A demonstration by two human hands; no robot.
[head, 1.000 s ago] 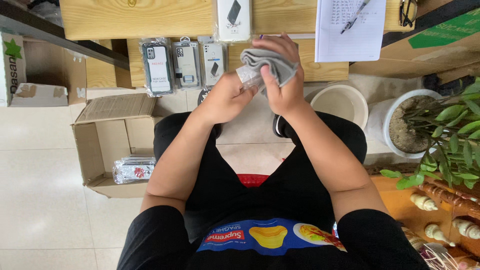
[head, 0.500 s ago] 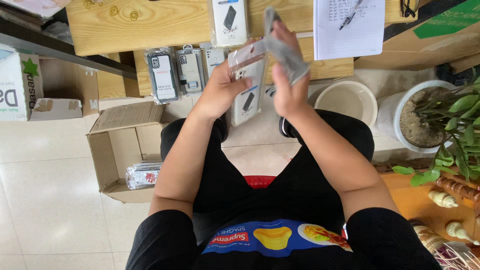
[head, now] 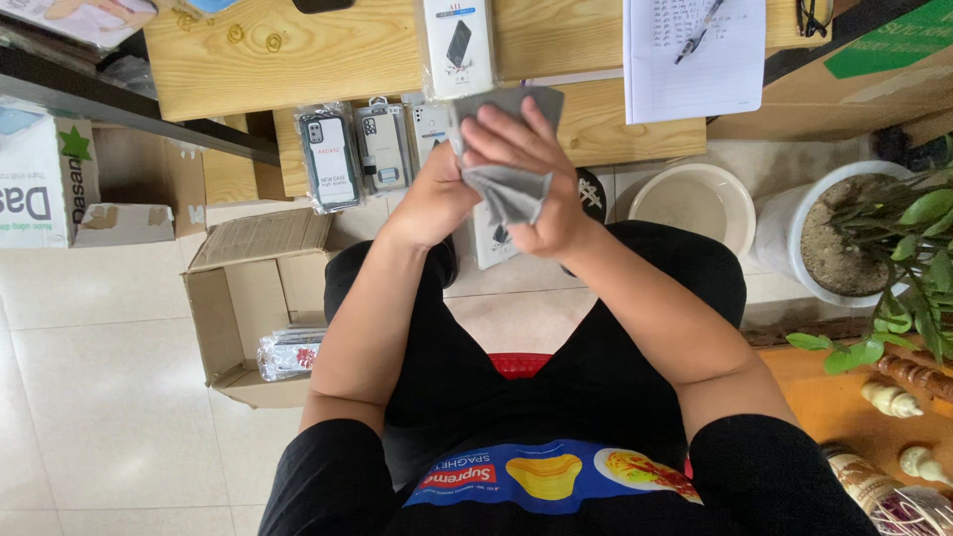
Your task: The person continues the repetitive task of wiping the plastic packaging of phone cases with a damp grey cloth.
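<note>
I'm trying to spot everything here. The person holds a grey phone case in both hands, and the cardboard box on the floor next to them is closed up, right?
Not quite. The cardboard box on the floor is open, flaps up, with wrapped packs inside, as the head view shows. The rest is right: both the left hand and the right hand hold the grey phone case.

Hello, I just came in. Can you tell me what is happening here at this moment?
A seated person holds a grey phone case up in front of them with both hands: the left hand grips one side and the right hand closes over the other. On the wooden bench ahead lie several packaged phone cases. An open cardboard box with more packages stands on the tiled floor to the person's left.
</note>
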